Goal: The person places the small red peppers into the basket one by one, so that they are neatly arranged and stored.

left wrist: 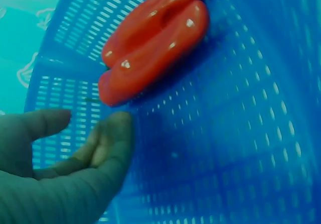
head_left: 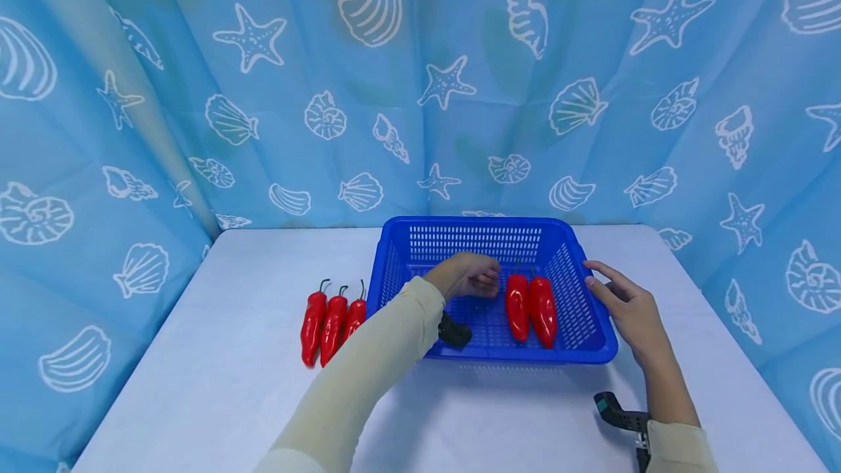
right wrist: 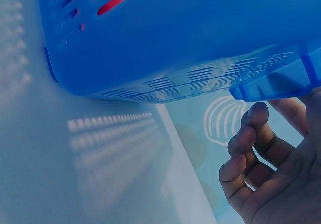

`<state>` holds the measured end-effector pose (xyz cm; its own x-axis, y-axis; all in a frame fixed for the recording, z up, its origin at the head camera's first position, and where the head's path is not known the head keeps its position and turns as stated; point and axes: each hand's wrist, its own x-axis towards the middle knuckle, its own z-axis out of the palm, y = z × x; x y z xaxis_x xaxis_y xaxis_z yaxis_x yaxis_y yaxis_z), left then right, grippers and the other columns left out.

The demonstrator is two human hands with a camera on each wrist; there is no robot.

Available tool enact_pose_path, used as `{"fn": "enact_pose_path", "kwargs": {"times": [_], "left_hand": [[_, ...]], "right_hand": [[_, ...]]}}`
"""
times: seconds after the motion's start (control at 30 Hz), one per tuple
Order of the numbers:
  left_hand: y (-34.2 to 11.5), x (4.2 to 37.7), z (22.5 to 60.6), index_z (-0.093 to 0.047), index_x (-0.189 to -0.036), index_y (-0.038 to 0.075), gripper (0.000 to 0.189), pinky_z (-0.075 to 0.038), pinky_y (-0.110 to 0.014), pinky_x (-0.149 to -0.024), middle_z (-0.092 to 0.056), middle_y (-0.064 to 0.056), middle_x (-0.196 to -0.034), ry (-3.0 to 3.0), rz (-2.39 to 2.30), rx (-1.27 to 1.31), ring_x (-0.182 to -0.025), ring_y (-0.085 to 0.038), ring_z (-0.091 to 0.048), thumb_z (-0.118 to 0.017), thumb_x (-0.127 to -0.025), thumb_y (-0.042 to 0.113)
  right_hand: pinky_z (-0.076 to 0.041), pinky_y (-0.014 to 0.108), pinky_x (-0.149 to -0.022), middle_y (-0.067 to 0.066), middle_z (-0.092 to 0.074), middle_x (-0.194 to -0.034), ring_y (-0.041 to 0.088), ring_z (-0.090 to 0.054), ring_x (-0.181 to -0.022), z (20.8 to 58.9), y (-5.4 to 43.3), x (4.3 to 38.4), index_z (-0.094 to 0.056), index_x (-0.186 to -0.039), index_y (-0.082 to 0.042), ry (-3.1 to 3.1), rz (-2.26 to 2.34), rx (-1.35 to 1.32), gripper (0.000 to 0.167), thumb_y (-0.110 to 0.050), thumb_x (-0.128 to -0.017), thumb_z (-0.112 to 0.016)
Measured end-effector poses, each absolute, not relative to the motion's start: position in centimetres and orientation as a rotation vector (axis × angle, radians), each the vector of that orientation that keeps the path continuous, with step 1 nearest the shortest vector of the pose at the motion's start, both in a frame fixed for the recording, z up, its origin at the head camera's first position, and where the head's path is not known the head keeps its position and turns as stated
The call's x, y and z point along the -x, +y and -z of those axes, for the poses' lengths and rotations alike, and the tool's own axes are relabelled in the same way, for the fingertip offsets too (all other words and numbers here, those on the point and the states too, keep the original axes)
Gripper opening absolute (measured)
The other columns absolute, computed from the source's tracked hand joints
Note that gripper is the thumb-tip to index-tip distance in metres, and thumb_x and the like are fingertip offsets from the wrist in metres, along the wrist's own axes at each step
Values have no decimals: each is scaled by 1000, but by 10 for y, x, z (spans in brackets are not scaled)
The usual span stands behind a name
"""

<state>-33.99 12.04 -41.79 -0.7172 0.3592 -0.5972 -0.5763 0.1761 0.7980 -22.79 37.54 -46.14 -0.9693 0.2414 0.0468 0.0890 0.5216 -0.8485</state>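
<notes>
My left hand [head_left: 478,274] is inside the blue plastic basket [head_left: 486,222], its fingers loosely bent. In the left wrist view, thumb and fingers stand apart with nothing between them. Beside that hand, two glossy red peppers [head_left: 517,307] lie side by side on the basket floor, just beyond the fingertips in the left wrist view. My right hand [head_left: 634,309] is at the basket's right rim, with thumb and index fingertips touching its outer edge. Below the rim, the other fingers hang loosely bent in the right wrist view.
Left of the basket, three more red peppers [head_left: 333,323] with green stems lie in a row on the white table [head_left: 217,378], the nearest partly behind my left sleeve [head_left: 374,371]. A blue curtain [head_left: 420,137] with shell prints encloses the table behind and at the sides.
</notes>
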Motion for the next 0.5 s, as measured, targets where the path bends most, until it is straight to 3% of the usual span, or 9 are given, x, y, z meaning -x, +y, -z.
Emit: {"fn": "enact_pose_path", "kwargs": {"times": [0.17, 0.37, 0.5], "left_hand": [[118, 338, 406, -57, -131, -13, 37, -53, -40, -96, -61, -28, -128, 1718, -1659, 137, -91, -28, -69, -55, -100, 7], [111, 333, 397, -59, -126, -14, 35, -55, -38, -93, -61, -29, -127, 1699, -1670, 52, -108, -33, -67, -57, -96, 4], [102, 329, 394, -61, -123, -14, 32, -56, -37, -91, -62, -30, -125, 1693, -1683, 13, -99, -31, -70, -57, -96, 2]], "right_hand": [[-41, 69, -97, 26, -55, -135, 47, -50, -123, 459, 375, 228, -42, -153, -23, -2601, -1423, 273, 68, -60, -97, -51], [-41, 69, -98, 27, -56, -133, 47, -50, -123, 458, 374, 228, -43, -153, -22, -2590, -1428, 281, 67, -59, -97, -51], [-41, 69, -99, 27, -56, -131, 46, -50, -122, 459, 373, 228, -43, -153, -22, -2595, -1430, 282, 67, -59, -97, -51]]}}
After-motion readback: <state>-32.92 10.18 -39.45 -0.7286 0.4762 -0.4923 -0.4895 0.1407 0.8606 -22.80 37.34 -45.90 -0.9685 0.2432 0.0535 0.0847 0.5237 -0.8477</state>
